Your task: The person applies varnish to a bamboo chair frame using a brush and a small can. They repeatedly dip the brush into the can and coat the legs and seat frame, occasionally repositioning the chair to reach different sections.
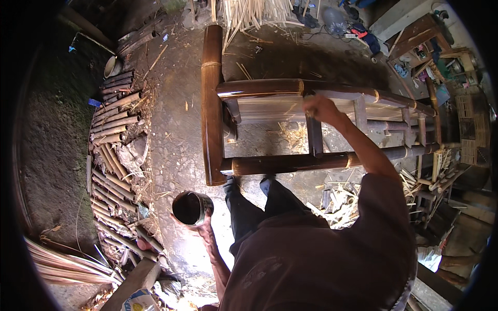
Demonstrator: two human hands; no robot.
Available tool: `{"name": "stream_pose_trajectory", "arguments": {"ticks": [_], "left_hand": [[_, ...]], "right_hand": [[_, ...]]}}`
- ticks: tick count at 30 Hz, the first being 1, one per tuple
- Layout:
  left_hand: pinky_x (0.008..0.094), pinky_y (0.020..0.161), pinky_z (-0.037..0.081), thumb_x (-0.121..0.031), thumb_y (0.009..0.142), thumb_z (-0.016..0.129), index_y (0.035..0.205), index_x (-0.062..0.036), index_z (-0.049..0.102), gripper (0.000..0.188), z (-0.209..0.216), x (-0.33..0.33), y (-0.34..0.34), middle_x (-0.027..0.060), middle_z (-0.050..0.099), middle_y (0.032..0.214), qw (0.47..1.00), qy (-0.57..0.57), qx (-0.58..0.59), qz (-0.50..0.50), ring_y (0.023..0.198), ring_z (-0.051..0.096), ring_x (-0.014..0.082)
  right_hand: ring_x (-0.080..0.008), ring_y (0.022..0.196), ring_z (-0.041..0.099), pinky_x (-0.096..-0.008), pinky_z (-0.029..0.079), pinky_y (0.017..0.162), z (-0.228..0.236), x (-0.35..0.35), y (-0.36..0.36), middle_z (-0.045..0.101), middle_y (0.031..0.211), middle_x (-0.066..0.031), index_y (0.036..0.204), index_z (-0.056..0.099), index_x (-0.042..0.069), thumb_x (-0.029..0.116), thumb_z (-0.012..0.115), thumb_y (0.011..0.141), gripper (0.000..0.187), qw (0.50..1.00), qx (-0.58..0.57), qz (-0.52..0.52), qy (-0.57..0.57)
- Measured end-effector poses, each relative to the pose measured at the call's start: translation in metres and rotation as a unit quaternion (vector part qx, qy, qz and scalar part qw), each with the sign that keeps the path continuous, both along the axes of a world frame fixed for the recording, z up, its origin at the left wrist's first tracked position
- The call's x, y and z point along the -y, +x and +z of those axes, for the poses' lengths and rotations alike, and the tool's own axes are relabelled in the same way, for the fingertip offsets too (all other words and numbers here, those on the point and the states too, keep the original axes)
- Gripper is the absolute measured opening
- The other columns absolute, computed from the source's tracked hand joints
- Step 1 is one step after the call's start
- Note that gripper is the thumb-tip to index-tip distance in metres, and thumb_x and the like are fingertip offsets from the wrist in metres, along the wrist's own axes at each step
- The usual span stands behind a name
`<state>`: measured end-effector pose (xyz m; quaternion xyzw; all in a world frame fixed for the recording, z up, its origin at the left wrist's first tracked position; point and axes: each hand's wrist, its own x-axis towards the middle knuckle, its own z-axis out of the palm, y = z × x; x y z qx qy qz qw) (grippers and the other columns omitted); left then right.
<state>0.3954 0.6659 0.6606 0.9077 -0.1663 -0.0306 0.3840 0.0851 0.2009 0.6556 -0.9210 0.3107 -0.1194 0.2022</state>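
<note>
- Bamboo frame (290,164): long, dark brown, glossy, paler bands at joints; runs crosswise.
- Its end post (212,111): thickest piece, closes frame's left end.
- Its crosspiece (314,136): dark, joins frame's two long rails.
- Can (204,202): round, open-topped, dark inside; hand-held, near side of frame, just beyond end post's near tip.

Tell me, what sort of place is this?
Probably a bamboo furniture workshop: a glossy brown bamboo frame takes up the middle, cut bamboo poles lie along the left, and pale bamboo strips are heaped beyond.
</note>
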Motion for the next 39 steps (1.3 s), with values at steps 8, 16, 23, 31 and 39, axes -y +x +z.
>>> {"name": "stream_pose_trajectory", "arguments": {"ticks": [8,16,23,31,39], "left_hand": [[0.0412,0.107,0.041,-0.014,0.056,0.089,0.149,-0.0063,0.017,0.118,-0.007,0.009,-0.012,0.0207,0.048,0.135,1.000,0.004,0.002,0.012,0.122,0.052,0.0322],[0.0410,0.107,0.040,-0.011,0.056,0.088,0.149,-0.0068,0.018,0.117,-0.005,-0.003,-0.030,0.0198,0.047,0.136,0.999,0.030,0.004,0.022,0.123,0.051,0.0314],[0.0431,0.108,0.040,-0.014,0.054,0.089,0.148,-0.0058,0.020,0.117,-0.013,0.001,-0.023,0.0202,0.044,0.138,0.999,-0.003,-0.004,0.034,0.124,0.049,0.0320],[0.0440,0.107,0.041,-0.017,0.051,0.090,0.148,-0.0059,0.020,0.120,-0.013,-0.009,-0.036,0.0206,0.045,0.137,0.998,0.010,0.029,0.047,0.123,0.050,0.0334],[0.0448,0.106,0.042,-0.020,0.048,0.091,0.149,-0.0059,0.021,0.123,-0.022,-0.006,-0.039,0.0210,0.046,0.137,0.998,-0.013,0.048,0.039,0.121,0.052,0.0347]], "right_hand": [[-0.0241,0.086,0.066,-0.0366,0.050,0.080,-0.009,0.010,-0.003,0.070,0.083,-0.0049,0.090,0.071,0.018,0.024,0.065,0.079,0.013,0.971,-0.177,0.123,-0.105],[-0.0216,0.090,0.067,-0.0346,0.051,0.082,-0.017,-0.074,-0.056,0.071,0.093,-0.0062,0.093,0.070,0.013,0.012,0.063,0.081,0.014,0.963,-0.007,-0.051,0.264],[-0.0183,0.096,0.067,-0.0325,0.050,0.090,0.026,-0.058,-0.061,0.071,0.105,-0.0034,0.098,0.073,0.016,0.022,0.068,0.087,0.013,0.963,-0.078,-0.004,0.258],[-0.0118,0.091,0.060,-0.0294,0.049,0.083,-0.070,0.019,-0.073,0.064,0.101,0.0019,0.103,0.068,0.015,0.016,0.068,0.088,0.015,0.833,0.358,-0.304,0.291],[-0.0095,0.072,0.049,-0.0286,0.050,0.070,-0.054,-0.033,-0.096,0.057,0.091,0.0034,0.102,0.065,0.017,0.016,0.068,0.086,0.016,0.721,0.323,-0.420,0.447]]}}
